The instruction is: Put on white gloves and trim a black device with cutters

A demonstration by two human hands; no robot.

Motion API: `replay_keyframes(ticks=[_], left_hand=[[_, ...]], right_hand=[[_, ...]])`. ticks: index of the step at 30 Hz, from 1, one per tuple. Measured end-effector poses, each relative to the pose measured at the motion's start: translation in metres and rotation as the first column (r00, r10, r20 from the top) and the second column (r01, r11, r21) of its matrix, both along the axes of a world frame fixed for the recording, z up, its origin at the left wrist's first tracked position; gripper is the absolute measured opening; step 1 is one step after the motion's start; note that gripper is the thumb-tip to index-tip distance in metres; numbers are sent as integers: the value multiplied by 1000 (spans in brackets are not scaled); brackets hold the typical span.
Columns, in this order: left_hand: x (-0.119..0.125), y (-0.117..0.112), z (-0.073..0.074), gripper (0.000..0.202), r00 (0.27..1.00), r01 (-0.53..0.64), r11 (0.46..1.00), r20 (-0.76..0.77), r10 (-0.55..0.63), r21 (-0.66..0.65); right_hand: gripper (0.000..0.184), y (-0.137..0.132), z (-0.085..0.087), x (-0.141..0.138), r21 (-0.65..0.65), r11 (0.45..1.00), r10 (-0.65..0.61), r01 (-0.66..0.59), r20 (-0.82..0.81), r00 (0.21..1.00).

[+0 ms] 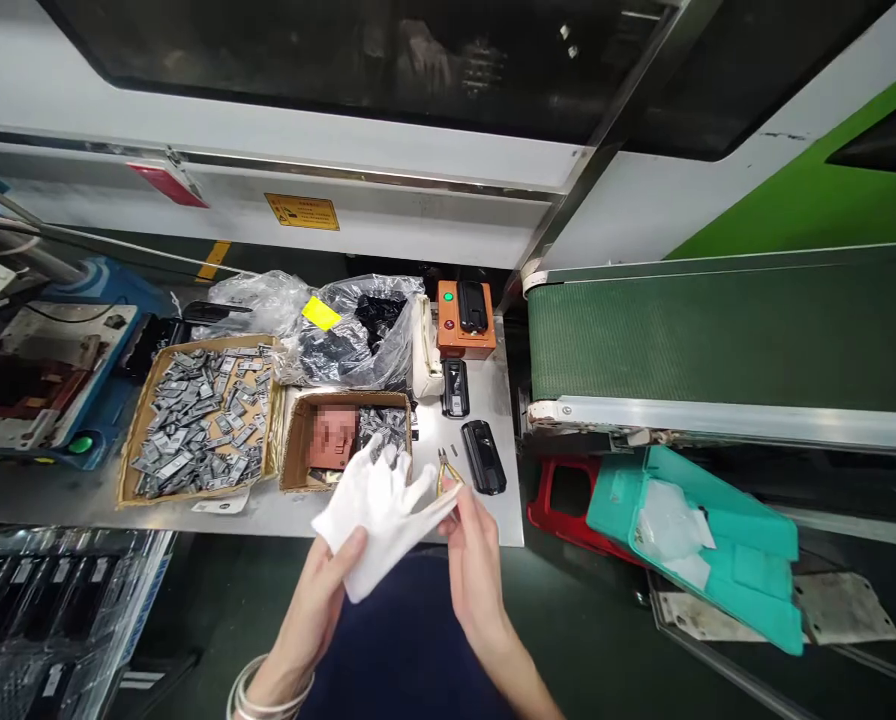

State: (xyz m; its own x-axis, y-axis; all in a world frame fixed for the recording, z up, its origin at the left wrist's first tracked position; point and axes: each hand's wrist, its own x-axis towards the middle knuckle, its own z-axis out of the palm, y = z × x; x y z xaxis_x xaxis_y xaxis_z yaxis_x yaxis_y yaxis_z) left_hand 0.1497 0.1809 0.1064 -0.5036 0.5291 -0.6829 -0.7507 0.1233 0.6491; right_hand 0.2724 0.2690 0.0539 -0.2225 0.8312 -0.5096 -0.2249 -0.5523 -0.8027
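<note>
A white fabric glove (384,515) hangs between my two hands in front of the metal table. My left hand (320,580) grips its cuff end, the thumb lying over the cloth. With thumb and fingers pinched, my right hand (474,555) holds one finger of the glove at its right side. Just behind that pinch lie yellow-handled pliers (446,470), partly covered by the glove. To their right is a black plastic housing (484,457). A cardboard box (294,450) with small grey parts stands behind the glove, which hides its front right part.
A shallow carton (128,470) of small grey parts sits at left. Plastic bags (343,340) and an orange box (467,340) stand at the back. A green conveyor belt (718,335) runs at right, above a turquoise bin (755,530) and a red stool (549,515).
</note>
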Motion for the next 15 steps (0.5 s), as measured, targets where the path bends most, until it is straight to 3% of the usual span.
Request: replay_keyframes(ticks=[2,5,8,10,13,15], left_hand=[[-3,-7,-7,30,989,-107,985,114,92,134],[0,-14,-19,3,951,-197,949,281,124,247],[9,-12,-28,18,907,-246,936,401,129,254],[15,-6,-31,17,901,-287,925,397,173,248],[21,-1,-36,18,913,-329,908,335,235,260],[23,-4,-41,24,947,-268,922,251,199,279]], right_hand=[[54,-18,-12,10,138,984,99,-115,121,988],[38,-48,-28,19,284,904,258,-320,237,937],[34,-64,-37,11,231,828,500,-510,106,860],[36,-67,-41,1,207,839,501,-504,73,863],[41,-63,-47,-8,291,855,350,-429,287,892],[46,-58,-51,-10,331,850,254,-410,425,869]])
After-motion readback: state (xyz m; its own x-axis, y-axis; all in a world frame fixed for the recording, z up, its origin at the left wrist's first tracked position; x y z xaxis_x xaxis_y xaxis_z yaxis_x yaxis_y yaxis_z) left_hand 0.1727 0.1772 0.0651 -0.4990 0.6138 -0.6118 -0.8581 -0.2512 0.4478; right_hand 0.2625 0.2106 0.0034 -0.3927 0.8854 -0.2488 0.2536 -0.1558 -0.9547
